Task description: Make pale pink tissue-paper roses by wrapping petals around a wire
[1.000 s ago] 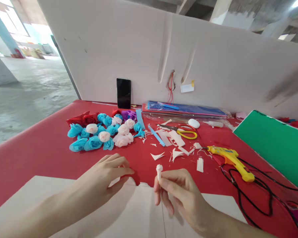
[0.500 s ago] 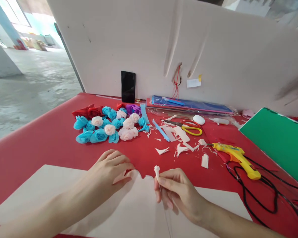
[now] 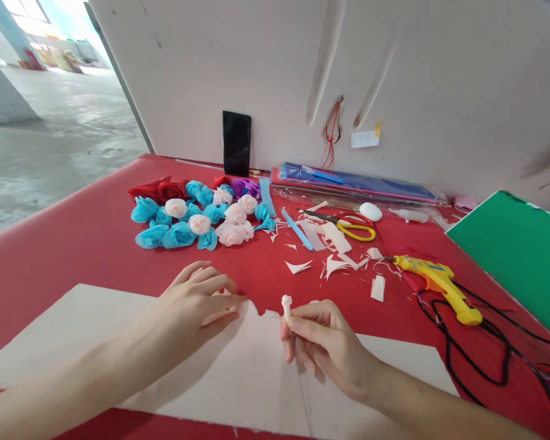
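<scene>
Red desk (image 3: 64, 256), near edge | right hand (image 3: 334, 342) clamps white paper bud (image 3: 286, 301) near-upright atop grey wire (image 3: 305, 401) | left hand (image 3: 192, 305) leftward, grip unclear

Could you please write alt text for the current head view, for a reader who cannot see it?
A person's right hand pinches a small white bud on a thin stem; the left hand is over a pale sheet. Beyond, on a red table, lie blue, pink, red and purple flowers, scissors and a yellow glue gun.

On the table (image 3: 73, 256), paper (image 3: 247, 379) lies before the flowers (image 3: 199, 224), scissors (image 3: 335, 219) to their right.
</scene>
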Tool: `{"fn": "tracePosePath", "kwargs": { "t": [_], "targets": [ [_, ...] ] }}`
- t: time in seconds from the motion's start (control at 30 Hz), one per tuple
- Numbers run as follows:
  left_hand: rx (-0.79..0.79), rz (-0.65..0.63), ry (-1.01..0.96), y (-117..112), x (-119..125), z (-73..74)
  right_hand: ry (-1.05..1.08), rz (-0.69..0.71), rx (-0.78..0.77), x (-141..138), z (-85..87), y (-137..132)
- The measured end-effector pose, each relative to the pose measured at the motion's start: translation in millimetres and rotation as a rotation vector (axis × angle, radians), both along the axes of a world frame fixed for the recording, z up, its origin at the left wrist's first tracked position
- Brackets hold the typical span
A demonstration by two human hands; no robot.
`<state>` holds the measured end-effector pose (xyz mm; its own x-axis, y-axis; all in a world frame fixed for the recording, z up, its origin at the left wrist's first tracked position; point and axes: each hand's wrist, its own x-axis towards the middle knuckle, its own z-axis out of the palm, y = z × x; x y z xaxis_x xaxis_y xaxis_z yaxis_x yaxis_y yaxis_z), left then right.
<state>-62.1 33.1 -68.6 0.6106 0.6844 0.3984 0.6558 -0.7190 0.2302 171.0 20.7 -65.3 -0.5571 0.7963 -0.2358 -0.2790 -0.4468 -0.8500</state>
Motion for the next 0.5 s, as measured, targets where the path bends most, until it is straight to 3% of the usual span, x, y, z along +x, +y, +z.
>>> {"fn": "tracePosePath", "kwargs": {
  "t": [0.5],
  "targets": [
    [-0.136, 0.052, -0.044, -1.0, 6.2, -0.2, -0.006, 0.002, 0.018, 0.6, 0.5, -1.0]
  ]
}}
